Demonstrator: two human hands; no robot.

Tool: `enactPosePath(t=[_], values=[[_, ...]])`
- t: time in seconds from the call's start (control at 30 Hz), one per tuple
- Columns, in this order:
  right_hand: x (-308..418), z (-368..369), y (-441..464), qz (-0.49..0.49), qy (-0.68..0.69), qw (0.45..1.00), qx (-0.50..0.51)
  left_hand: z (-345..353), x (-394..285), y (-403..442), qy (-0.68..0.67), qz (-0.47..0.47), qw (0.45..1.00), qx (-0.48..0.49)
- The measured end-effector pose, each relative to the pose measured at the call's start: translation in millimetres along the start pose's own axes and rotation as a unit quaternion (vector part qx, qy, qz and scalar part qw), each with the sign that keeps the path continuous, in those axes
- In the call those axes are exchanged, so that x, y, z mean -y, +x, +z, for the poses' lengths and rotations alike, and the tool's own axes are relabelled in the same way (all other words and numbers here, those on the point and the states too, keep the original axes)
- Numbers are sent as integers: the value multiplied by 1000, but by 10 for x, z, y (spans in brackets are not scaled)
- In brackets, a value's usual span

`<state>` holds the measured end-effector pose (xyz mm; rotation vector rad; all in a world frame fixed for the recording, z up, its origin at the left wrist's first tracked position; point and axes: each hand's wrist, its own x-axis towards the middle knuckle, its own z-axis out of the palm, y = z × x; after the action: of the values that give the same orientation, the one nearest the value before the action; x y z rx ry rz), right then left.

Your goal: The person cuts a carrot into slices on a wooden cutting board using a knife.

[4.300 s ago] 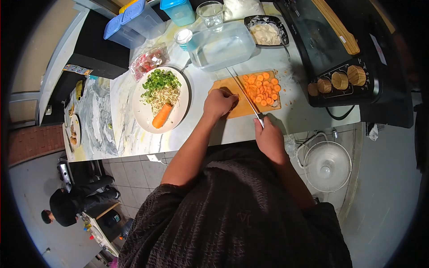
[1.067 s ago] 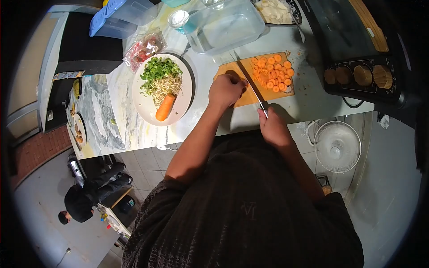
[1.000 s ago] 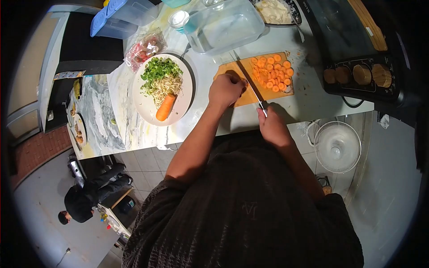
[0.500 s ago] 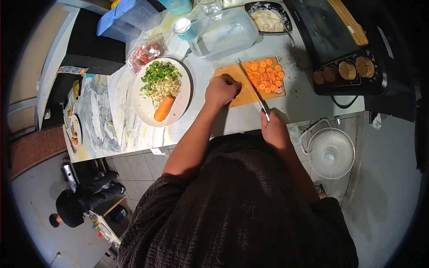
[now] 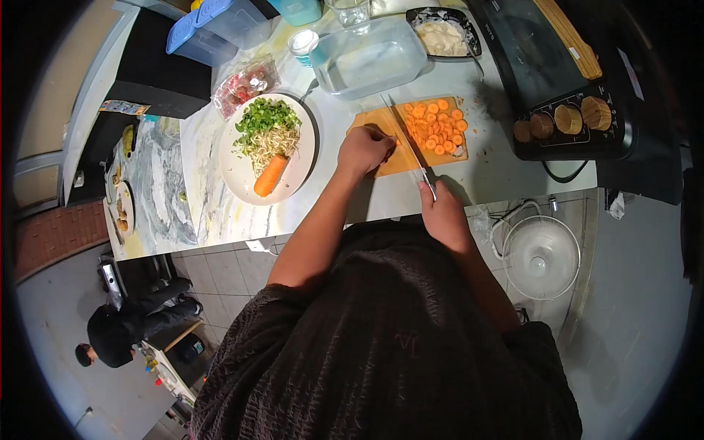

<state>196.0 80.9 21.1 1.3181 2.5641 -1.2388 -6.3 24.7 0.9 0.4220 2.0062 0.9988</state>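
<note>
My right hand (image 5: 444, 213) grips the handle of a kitchen knife (image 5: 412, 147), whose blade slants across the wooden cutting board (image 5: 381, 121). On the board's left part, my left hand (image 5: 364, 152) is closed with curled fingers. A bit of orange carrot (image 5: 397, 142) shows at its fingertips; most of that piece is hidden. Sliced carrot rounds (image 5: 440, 126) lie right of the blade. Left of my hands, a white plate (image 5: 235, 176) bears chopped greens (image 5: 265, 121), bean sprouts (image 5: 273, 150) and a peeled carrot chunk (image 5: 271, 176).
Behind the board stand a clear plastic container (image 5: 370, 62) and a black dish (image 5: 440, 53) of pale, creamy food. A black oven (image 5: 576, 110) stands at the right. Below the counter edge is a white wire-mesh basket (image 5: 543, 257). Another person (image 5: 117, 334) is at the far left.
The knife and my right hand have shifted slightly left, closer to my left hand. My left hand stays nearly in place on the board. The view has tilted a little.
</note>
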Motion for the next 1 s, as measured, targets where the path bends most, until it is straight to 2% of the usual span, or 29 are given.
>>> enactPosePath(t=[0.3,0.37,0.47,0.7,0.8,0.87,1.0], values=[[-20,30,30,17,-3,1000,25,11,-35,-26,68,-11,998,-14],[-21,41,33,22,-2,999,28,32,-24,-56,178,38,981,-73],[-32,60,41,22,3,999,30,76,33,-53,207,77,970,-104],[-24,69,56,18,9,999,32,46,-17,-37,198,51,975,-85],[-31,64,60,7,10,999,38,-3,1,33,179,37,981,-56],[-2,43,57,9,8,999,37,-39,-9,73,131,-8,991,-4],[40,10,54,1,14,999,43,9,112,168,118,14,992,-34]])
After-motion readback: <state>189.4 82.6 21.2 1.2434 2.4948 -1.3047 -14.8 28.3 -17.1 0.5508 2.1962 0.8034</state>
